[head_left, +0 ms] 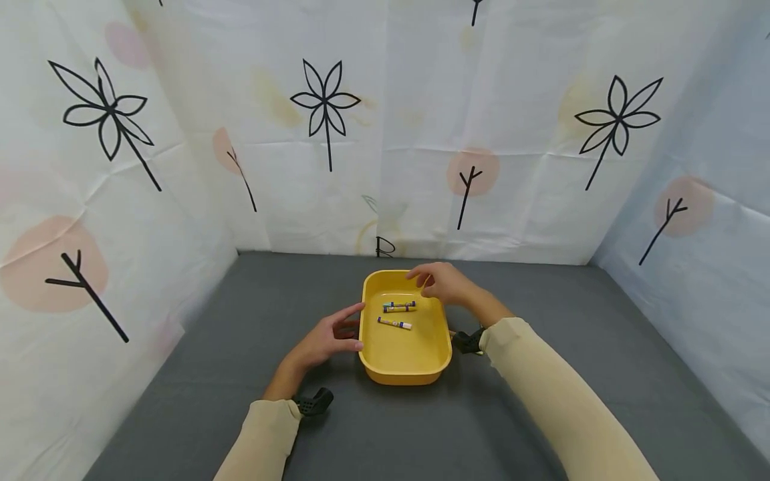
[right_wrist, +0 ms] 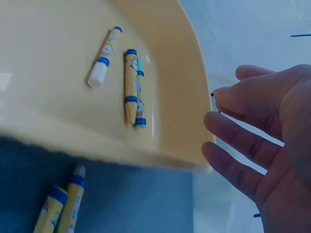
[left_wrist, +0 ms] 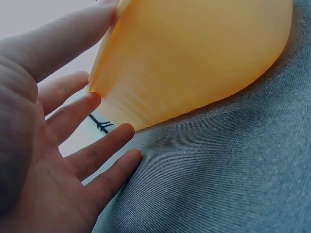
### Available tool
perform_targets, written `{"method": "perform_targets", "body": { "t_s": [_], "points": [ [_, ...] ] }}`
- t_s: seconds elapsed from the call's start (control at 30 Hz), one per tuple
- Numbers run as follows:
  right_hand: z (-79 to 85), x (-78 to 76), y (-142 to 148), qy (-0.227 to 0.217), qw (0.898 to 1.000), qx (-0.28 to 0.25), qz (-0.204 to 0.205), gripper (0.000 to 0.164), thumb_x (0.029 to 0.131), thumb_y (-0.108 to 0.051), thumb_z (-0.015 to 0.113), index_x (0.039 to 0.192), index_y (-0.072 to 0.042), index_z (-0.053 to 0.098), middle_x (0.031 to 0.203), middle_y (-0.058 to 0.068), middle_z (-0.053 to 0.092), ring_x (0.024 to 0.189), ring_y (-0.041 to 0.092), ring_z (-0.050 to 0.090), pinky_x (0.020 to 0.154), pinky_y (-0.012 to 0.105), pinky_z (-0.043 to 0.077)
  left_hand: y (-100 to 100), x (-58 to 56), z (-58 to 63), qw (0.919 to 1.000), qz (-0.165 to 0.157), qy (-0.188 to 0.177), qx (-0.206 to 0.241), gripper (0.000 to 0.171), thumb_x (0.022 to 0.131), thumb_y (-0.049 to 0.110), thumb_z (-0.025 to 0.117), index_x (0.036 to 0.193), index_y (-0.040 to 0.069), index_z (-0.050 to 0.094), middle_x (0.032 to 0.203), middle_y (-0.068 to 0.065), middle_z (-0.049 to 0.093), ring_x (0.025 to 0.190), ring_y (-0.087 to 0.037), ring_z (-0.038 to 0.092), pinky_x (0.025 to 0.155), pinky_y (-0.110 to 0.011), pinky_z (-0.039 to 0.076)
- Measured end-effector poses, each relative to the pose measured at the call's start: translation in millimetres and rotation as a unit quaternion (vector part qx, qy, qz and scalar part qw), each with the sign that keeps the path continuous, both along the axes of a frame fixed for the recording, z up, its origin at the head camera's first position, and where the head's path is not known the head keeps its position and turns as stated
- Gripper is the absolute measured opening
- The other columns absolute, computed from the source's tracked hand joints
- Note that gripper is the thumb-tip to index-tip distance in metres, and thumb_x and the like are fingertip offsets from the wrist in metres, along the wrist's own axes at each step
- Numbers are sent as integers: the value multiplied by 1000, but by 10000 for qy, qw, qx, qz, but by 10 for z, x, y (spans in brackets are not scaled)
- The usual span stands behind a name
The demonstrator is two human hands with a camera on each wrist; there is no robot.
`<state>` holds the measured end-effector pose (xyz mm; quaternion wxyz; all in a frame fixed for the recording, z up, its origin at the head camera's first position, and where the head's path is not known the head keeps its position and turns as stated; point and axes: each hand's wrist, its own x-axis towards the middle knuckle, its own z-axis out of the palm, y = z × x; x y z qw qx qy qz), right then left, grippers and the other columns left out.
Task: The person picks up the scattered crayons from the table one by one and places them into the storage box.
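A yellow plastic tub (head_left: 404,379) holds a white-tipped crayon (head_left: 394,323), a yellow crayon (right_wrist: 131,85) and a green crayon (right_wrist: 140,107). The yellow and green ones lie side by side. My left hand (head_left: 327,341) is at the tub's left side; its thumb touches the rim and the spread fingers (left_wrist: 104,150) lie along the outer wall. Over the tub's far right corner is my right hand (head_left: 442,282), fingers loosely bent. Nothing shows between the right fingers (right_wrist: 243,141) in the right wrist view.
Two more crayons, one with a grey tip (right_wrist: 73,201) and one beside it (right_wrist: 50,211), lie on the dark grey table (head_left: 385,441) right of the tub, mostly hidden by my right wrist in the head view. A patterned white cloth (head_left: 415,200) surrounds the table's back and sides.
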<state>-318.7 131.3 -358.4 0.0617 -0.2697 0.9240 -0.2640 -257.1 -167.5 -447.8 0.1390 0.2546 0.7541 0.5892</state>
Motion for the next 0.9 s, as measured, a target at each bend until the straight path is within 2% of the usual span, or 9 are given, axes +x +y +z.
{"method": "perform_targets", "body": {
  "t_s": [0.17,0.43,0.67,0.9],
  "points": [
    [27,28,191,133,9994,-278,-171,37,91,1,65,127,-6,63,110,12,64,95,27,59,79,38,54,-16,-57,-103,9999,81,37,-49,77,90,6,69,155,13,28,150,-21,35,132,-42,41,101,-52,42],
    [-43,86,522,95,9982,-393,-452,37,90,-1,66,127,-3,62,110,15,63,93,27,60,75,39,55,-32,-48,-96,9998,85,176,-64,77,89,14,72,154,15,31,150,-17,38,131,-37,44,101,-49,43],
    [-175,139,677,-39,9979,-380,-532,36,91,-3,66,127,-6,62,112,17,63,93,26,62,74,38,55,-36,-44,-102,9997,17,256,-48,77,89,8,70,154,13,29,151,-19,36,131,-39,43,101,-49,43],
    [-348,231,753,-237,9974,-442,-526,36,90,-1,67,126,-3,62,108,14,64,92,26,61,73,36,55,-21,-43,-101,9997,82,190,-98,77,89,8,71,154,16,30,151,-17,36,132,-37,43,101,-50,42]
  ]
}}
